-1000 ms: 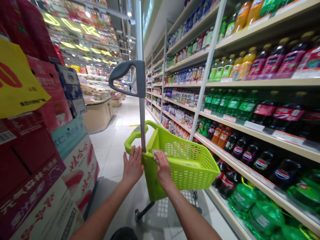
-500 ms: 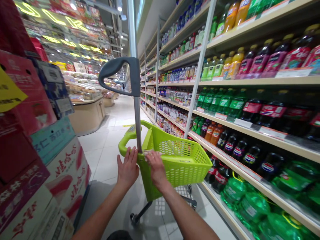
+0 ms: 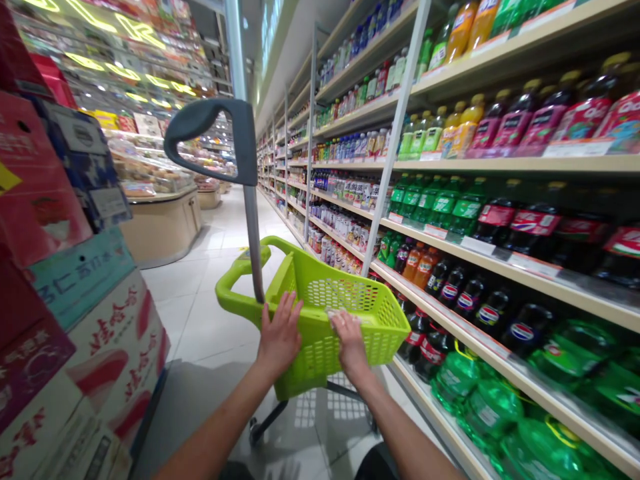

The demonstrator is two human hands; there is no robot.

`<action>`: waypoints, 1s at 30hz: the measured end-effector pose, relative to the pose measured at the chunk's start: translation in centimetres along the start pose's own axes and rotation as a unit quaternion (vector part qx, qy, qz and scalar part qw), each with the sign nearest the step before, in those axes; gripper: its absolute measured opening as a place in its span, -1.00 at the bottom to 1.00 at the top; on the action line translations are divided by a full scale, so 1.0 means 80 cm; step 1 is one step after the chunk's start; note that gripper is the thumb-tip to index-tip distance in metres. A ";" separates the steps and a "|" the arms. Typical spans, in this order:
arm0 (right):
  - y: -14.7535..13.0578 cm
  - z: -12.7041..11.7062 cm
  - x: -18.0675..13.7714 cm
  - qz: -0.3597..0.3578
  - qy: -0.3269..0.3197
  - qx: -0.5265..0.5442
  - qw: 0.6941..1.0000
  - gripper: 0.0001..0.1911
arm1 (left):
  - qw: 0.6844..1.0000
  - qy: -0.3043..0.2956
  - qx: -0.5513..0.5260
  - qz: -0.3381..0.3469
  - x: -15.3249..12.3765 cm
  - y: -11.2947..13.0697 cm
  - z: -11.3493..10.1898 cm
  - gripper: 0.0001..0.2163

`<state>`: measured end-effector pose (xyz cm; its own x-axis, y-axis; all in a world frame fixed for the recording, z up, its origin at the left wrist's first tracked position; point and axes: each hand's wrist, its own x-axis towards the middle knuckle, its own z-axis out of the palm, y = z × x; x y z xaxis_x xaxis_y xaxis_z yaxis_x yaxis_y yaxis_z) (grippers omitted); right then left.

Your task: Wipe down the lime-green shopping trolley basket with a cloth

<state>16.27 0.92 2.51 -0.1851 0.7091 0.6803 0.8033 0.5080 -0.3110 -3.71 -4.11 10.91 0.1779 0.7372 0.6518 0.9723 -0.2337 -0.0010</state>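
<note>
A lime green shopping basket on wheels (image 3: pixel 330 300) stands in the aisle before me, with a tall grey pull handle (image 3: pixel 210 137) rising from its near left corner. My left hand (image 3: pixel 280 337) lies flat with fingers stretched out against the basket's near wall, just below the rim. My right hand (image 3: pixel 347 333) presses a small whitish cloth (image 3: pixel 345 315) onto the near rim, fingers curled over it. The inside of the basket that shows holds nothing.
Long shelves (image 3: pixel 500 263) of soft drink bottles run along the right, close to the basket. Stacked red and white cartons (image 3: pixel 75 320) stand on the left. A tiled aisle (image 3: pixel 215 267) runs ahead, past a beige counter (image 3: pixel 160 223).
Both hands have slid rightwards along the basket's near side, away from the handle post. The basket has turned slightly and the view has swung, so the post now sits further left.
</note>
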 end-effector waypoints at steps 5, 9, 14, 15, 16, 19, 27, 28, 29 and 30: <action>0.048 -0.030 -0.009 0.038 -0.020 -0.020 0.999 -0.42 | 0.997 -0.077 0.005 0.028 0.005 -0.012 0.016 -0.52; 0.120 -0.058 -0.020 0.172 0.030 -0.086 0.981 -0.45 | 0.997 -0.077 0.007 0.026 0.003 -0.022 0.016 -0.54; 0.063 -0.017 -0.013 0.048 0.016 -0.031 0.998 -0.38 | 0.996 -0.085 0.002 0.020 0.003 -0.021 0.014 -0.54; 0.058 -0.013 -0.015 0.014 0.011 -0.017 1.000 -0.38 | 0.996 -0.086 0.004 0.023 0.003 -0.022 0.014 -0.54; 0.062 -0.015 -0.019 -0.002 0.009 -0.011 1.000 -0.39 | 0.996 -0.085 0.008 0.026 0.002 -0.023 0.013 -0.54; 0.114 -0.045 -0.040 0.064 0.034 -0.033 0.997 -0.47 | 0.996 -0.081 0.017 0.038 0.000 -0.027 0.013 -0.54; 0.027 -0.021 -0.022 0.066 0.042 0.036 0.996 -0.31 | 0.996 -0.079 0.011 0.027 0.001 -0.017 0.015 -0.52; 0.000 -0.008 -0.015 0.037 0.025 0.049 0.998 -0.31 | 0.996 -0.082 0.010 0.031 0.000 -0.018 0.013 -0.51; -0.019 0.000 -0.010 0.012 0.011 0.058 0.998 -0.33 | 0.996 -0.087 0.008 0.038 -0.001 -0.020 0.011 -0.51; -0.027 0.004 -0.007 -0.002 0.004 0.062 0.998 -0.34 | 0.995 -0.089 0.007 0.044 -0.003 -0.024 0.007 -0.50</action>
<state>14.46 -0.43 2.58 -0.1833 0.7037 0.6864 0.7259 0.5678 -0.3883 -5.53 -3.48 10.37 0.2863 0.8152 0.5035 0.9532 -0.2956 -0.0634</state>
